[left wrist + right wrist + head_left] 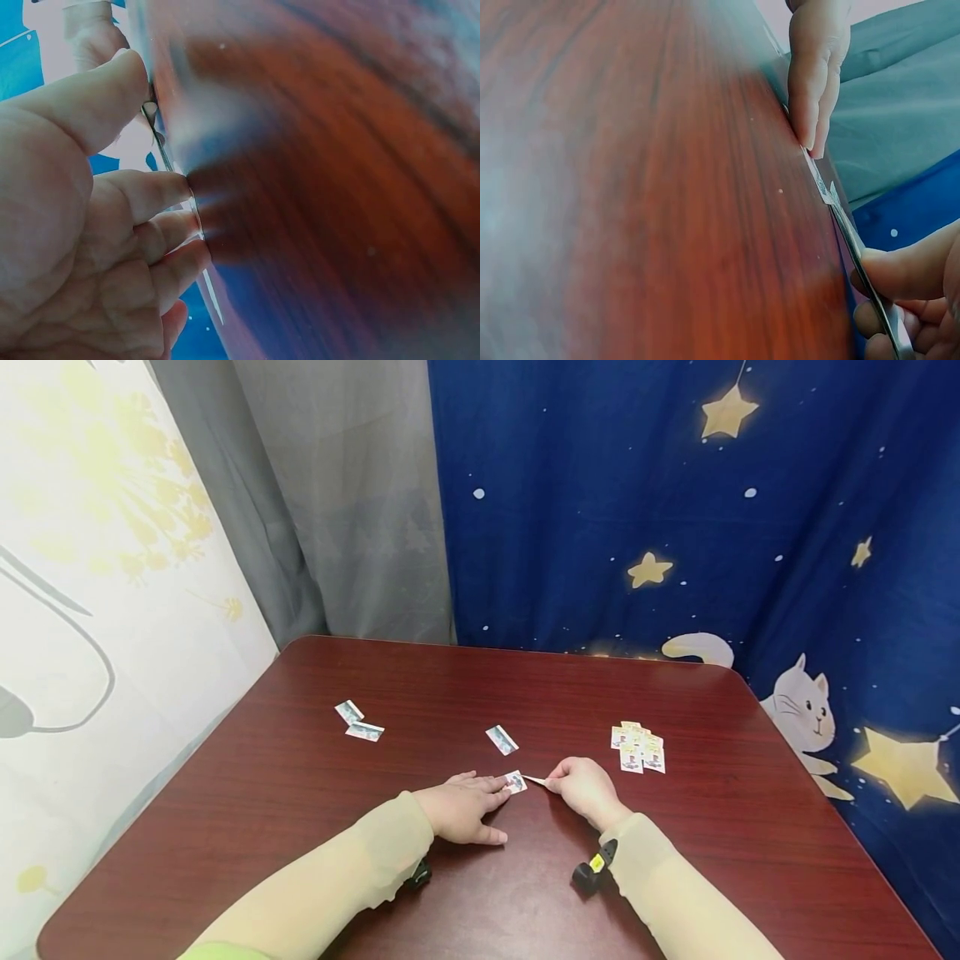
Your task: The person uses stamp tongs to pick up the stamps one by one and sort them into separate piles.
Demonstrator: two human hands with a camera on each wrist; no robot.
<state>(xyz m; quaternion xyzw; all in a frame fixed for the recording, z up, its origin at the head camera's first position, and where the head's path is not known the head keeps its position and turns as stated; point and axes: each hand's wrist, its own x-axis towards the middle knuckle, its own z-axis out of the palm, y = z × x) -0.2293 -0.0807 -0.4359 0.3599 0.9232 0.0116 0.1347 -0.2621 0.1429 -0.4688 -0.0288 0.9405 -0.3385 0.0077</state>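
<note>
My left hand (467,806) lies on the dark red table with its fingers extended. Its fingertips press the left edge of a small picture card (517,782). In the left wrist view those fingers (184,262) reach down to the tabletop. From the other side my right hand (587,789) pinches a second thin card (535,779), tilted and nearly edge-on, its tip right at the first card. The right wrist view shows the thumb (904,266) on one face of this held card (851,238) and curled fingers behind it; its picture is hidden.
A lone card (502,740) lies beyond the hands. Two more, one card (365,732) overlapping another (348,712), are at the left. An overlapping cluster of several yellowish cards (632,758) sits at the right. Curtains (570,527) hang behind the table (420,685).
</note>
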